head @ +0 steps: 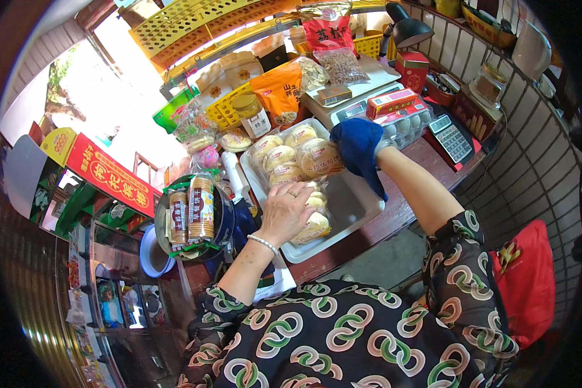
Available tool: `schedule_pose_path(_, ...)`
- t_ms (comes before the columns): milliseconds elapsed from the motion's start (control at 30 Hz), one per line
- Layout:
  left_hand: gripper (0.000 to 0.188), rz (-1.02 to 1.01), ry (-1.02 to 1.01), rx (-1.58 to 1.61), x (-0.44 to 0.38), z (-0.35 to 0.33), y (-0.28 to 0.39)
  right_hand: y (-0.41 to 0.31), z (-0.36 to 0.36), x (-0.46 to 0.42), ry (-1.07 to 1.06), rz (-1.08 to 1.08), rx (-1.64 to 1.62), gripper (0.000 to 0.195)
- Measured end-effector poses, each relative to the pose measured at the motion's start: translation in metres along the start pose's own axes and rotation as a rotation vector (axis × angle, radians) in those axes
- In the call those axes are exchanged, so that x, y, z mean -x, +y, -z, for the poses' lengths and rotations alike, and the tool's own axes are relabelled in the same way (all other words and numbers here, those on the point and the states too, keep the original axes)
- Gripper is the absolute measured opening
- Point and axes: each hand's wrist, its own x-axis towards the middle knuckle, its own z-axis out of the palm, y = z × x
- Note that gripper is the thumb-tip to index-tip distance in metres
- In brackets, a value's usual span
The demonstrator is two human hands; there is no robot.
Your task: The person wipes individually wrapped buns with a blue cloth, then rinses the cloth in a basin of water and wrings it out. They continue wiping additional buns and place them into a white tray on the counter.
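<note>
A white plastic tray (339, 225) sits before me with several clear-wrapped round pastries (279, 157) in its left and far parts. My left hand (287, 213), with a ring and a beaded bracelet, lies palm down on the nearer packs, its fingers spread over the wrappers. A blue cloth (356, 145) covers most of my right hand (384, 148) at the tray's far right side; the fingers are hidden. One corner of the cloth hangs over the tray rim. Its left edge meets a wrapped pastry (317, 157).
Left of the tray, a dark round container (225, 220) holds biscuit packs (201, 206). Behind stand a honey jar (247, 106), an orange snack bag (279, 89) and a scale (313, 99). A calculator (450, 138), egg cartons (407, 123) and a black lamp (412, 31) are at right.
</note>
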Motion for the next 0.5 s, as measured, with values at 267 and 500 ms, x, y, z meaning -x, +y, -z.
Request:
schedule_pose_path(267, 0.037, 0.005, -0.022, 0.004, -0.004, 0.001, 0.001, -0.011, -0.036, -0.002, 0.012, 0.087, -0.296, 0.012)
schedule_pose_path(500, 0.032, 0.039, 0.028, 0.075, -0.009, 0.002, -0.004, 0.011, -0.022, 0.011, 0.154, 0.099, -0.202, 0.014)
